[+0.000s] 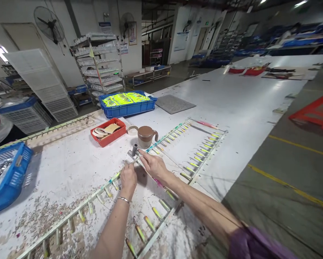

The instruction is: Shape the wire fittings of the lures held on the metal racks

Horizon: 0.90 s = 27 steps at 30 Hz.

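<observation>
A long frame rack (208, 158) lies on the white table, with rows of small yellow-green pieces (150, 223) along its rails. They look like fishing lures with thin wires. My left hand (128, 178), with a bracelet at the wrist, is closed at the left rail. Its curled fingers hide what they hold. Just right of it, my right hand (156, 166) reaches to the same rail, index finger forward and the other fingers bent; whatever lies under the fingertips is too small to name. A short grey pipe (134, 148) stands upright just beyond both hands.
Behind the pipe stands a brown-lidded mug (146, 136) beside a tape roll (132, 130). Farther back are a red tray (109, 133), a blue crate (129, 107) of yellow pieces and a grey mat (174, 104). Another blue basket (18, 169) sits left. Debris litters the near tabletop.
</observation>
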### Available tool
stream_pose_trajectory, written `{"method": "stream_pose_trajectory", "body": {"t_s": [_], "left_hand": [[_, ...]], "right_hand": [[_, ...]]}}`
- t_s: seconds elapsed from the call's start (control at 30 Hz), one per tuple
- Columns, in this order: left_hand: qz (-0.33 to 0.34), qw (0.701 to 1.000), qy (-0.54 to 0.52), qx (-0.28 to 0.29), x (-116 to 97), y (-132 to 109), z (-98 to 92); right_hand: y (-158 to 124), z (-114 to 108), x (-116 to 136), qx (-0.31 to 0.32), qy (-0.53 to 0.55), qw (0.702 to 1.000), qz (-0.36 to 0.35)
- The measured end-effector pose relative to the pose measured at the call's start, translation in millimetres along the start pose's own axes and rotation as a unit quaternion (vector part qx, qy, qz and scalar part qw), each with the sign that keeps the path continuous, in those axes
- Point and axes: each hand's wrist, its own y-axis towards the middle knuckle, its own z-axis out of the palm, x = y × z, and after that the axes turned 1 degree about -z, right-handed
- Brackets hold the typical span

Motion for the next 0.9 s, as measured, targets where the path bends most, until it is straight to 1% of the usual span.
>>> {"method": "stream_pose_trajectory", "body": {"t_s": [0.03, 0.13, 0.17, 0.2, 0.27, 0.3, 0.33, 0.43, 0.47, 0.5, 0.57, 0.6, 0.63, 0.73, 0.77, 0.87, 0.9], "left_hand": [[-0.006, 1.0, -0.003, 0.0, 0.2, 0.8, -0.4], [-0.016, 1.0, -0.014, 0.002, 0.4, 3.4, -1.8], [-0.021, 1.0, -0.017, 0.005, 0.5, 4.0, -2.2], [-0.026, 0.999, -0.019, 0.006, 0.6, 4.5, -2.5], [-0.036, 0.999, -0.022, 0.007, 0.8, 5.0, -3.2], [-0.039, 0.999, -0.023, 0.006, 0.9, 5.3, -3.7], [-0.041, 0.999, -0.024, 0.004, 0.9, 5.6, -4.3], [-0.049, 0.998, -0.031, 0.007, 0.5, 6.8, -6.1], [-0.05, 0.998, -0.033, 0.009, 0.4, 7.3, -6.3], [-0.049, 0.998, -0.034, 0.009, 0.4, 7.7, -6.1], [-0.047, 0.998, -0.034, 0.005, 0.4, 8.4, -5.0], [-0.045, 0.998, -0.033, 0.0, 0.6, 8.6, -4.2], [-0.045, 0.998, -0.032, -0.003, 0.8, 8.7, -3.5], [-0.045, 0.998, -0.033, 0.002, 1.3, 8.7, -2.5], [-0.043, 0.998, -0.035, 0.006, 1.4, 8.5, -2.7], [-0.038, 0.999, -0.038, 0.01, 0.9, 7.5, -3.7], [-0.039, 0.998, -0.038, 0.008, 0.5, 7.2, -4.1]], "right_hand": [[-1.1, 0.0, -0.8, 0.002, 0.001, 1.0, -0.007], [-4.2, 2.0, -3.4, 0.071, -0.024, 0.997, -0.012], [-4.8, 2.8, -3.9, 0.08, -0.027, 0.996, -0.011], [-5.3, 3.4, -4.0, 0.07, -0.021, 0.997, -0.011], [-6.0, 4.7, -3.6, 0.02, 0.005, 1.0, -0.02], [-6.2, 5.4, -3.2, 0.006, 0.012, 1.0, -0.026], [-6.3, 6.0, -3.0, 0.009, 0.01, 1.0, -0.028], [-5.7, 6.3, -3.8, 0.071, -0.025, 0.997, -0.018], [-5.2, 5.6, -4.4, 0.077, -0.029, 0.997, -0.014], [-4.8, 4.7, -5.0, 0.065, -0.023, 0.998, -0.012], [-4.2, 2.6, -5.6, 0.017, -0.001, 1.0, -0.016], [-3.9, 1.9, -5.6, 0.008, 0.002, 1.0, -0.018], [-3.6, 1.4, -5.4, 0.016, -0.002, 1.0, -0.02], [-2.5, 1.1, -4.4, 0.087, -0.037, 0.995, -0.019], [-2.3, 1.3, -4.1, 0.089, -0.039, 0.995, -0.017], [-2.3, 2.5, -3.4, 0.027, -0.014, 0.999, -0.017], [-2.4, 3.0, -3.0, 0.023, -0.012, 1.0, -0.016]]}}
